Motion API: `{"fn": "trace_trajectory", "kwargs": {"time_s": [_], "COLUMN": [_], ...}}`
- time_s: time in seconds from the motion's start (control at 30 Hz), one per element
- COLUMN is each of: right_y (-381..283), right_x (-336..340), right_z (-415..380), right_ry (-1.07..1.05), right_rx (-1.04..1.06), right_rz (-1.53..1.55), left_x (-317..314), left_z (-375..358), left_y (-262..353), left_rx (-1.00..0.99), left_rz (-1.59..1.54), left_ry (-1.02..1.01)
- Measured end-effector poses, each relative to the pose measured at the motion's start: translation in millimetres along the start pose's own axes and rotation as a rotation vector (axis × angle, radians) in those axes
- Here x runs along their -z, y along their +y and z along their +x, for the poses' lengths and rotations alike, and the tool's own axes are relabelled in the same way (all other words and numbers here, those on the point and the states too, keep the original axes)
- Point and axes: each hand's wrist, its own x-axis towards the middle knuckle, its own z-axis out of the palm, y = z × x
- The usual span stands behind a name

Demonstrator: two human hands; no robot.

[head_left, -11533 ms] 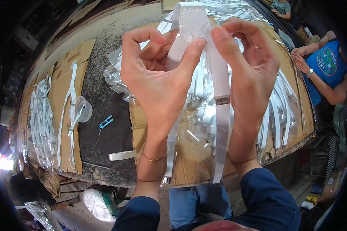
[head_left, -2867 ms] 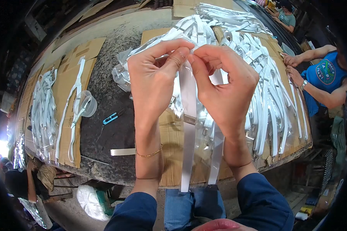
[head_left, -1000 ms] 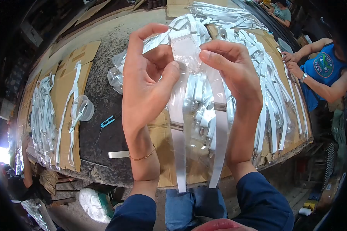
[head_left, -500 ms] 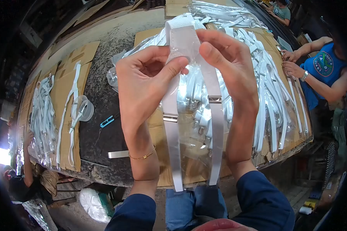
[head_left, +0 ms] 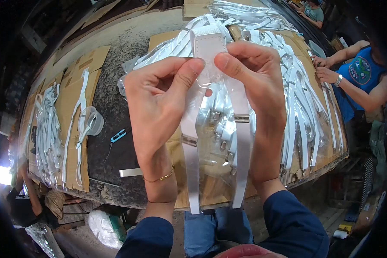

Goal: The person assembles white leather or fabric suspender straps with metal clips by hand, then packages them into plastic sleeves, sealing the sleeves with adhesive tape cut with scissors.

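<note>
White elastic suspenders (head_left: 194, 172) inside a clear plastic bag (head_left: 215, 180) hang in front of me, with two straps running down and a metal slider on each. My left hand (head_left: 159, 94) pinches the bagged suspenders between thumb and forefinger at the left, just under the stitched top piece. On the right, my right hand (head_left: 258, 77) grips the same upper part with thumb and bent fingers. Behind them on the table lies a heap of bagged white suspenders (head_left: 294, 107), partly hidden by my hands.
Cardboard (head_left: 94, 60) covers parts of the table. At left are more bagged suspenders (head_left: 49, 129), a loose white pair (head_left: 69, 133), a clear plastic cup (head_left: 98, 122) and blue thread snips (head_left: 118, 136). A co-worker in a blue top (head_left: 361, 71) works at right; others sit farther off.
My left thumb has moved up and left, toward the stitched top piece. My right fingers have shifted slightly down, and the straps now spread a little wider at the sliders.
</note>
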Motion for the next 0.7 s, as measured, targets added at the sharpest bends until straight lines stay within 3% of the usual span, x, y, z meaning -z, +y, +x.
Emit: {"fn": "trace_trajectory", "kwargs": {"time_s": [0.13,0.2,0.33,0.4,0.53,0.7], "right_y": [0.9,5.2,3.0,9.8,18.5,23.1], "right_x": [0.2,8.4,-0.3,3.7,2.6,10.7], "right_z": [1.1,3.8,7.3,6.1,9.6,14.5], "right_ry": [0.025,0.023,0.129,0.06,0.154,0.055], "right_rx": [-0.028,-0.195,-0.118,-0.003,-0.02,-0.185], "right_rz": [-0.003,-0.002,0.203,-0.116,-0.159,0.029], "left_x": [-4.3,-5.3,-7.4,-3.9,-7.6,2.0], "left_z": [2.1,8.8,13.0,17.5,26.1,29.3], "left_y": [-4.6,-14.1,-16.0,-22.3,-33.1,-47.5], "left_rx": [-0.013,-0.06,-0.061,-0.028,0.068,0.054], "left_rz": [-0.038,-0.018,-0.066,-0.101,-0.31,-0.139], "left_ry": [0.095,0.095,0.106,0.03,-0.034,0.005]}}
